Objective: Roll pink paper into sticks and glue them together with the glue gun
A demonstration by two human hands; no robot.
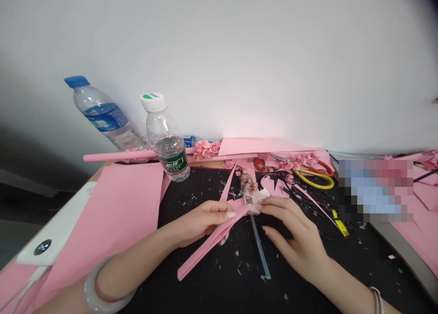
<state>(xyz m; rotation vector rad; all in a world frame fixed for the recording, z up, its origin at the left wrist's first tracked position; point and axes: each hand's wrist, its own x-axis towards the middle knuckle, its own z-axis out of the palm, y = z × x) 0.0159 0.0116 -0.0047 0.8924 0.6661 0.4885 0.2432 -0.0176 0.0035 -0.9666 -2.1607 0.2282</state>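
Observation:
My left hand (205, 220) is closed on a folded pink paper strip (201, 254), thumb on top and fingers underneath. The strip slants from the lower left up to a pale pink tool that looks like a hot glue gun (253, 205). The tool's far end is stained, and a translucent glue stick (260, 248) sticks out towards me. My right hand (294, 234) is on the right of it, its bent fingertips touching the tool or the strip's far end. Its thumb stays apart from the fingers, and I see nothing gripped between them.
A white-capped water bottle (169, 145) and a blue-capped bottle (102, 113) stand at the back left. Pink paper sheets (112, 204) lie left. Paper roses (205, 149), yellow-handled scissors (316, 179) and black cables (308, 209) lie behind. A pixelated device (372, 191) is right.

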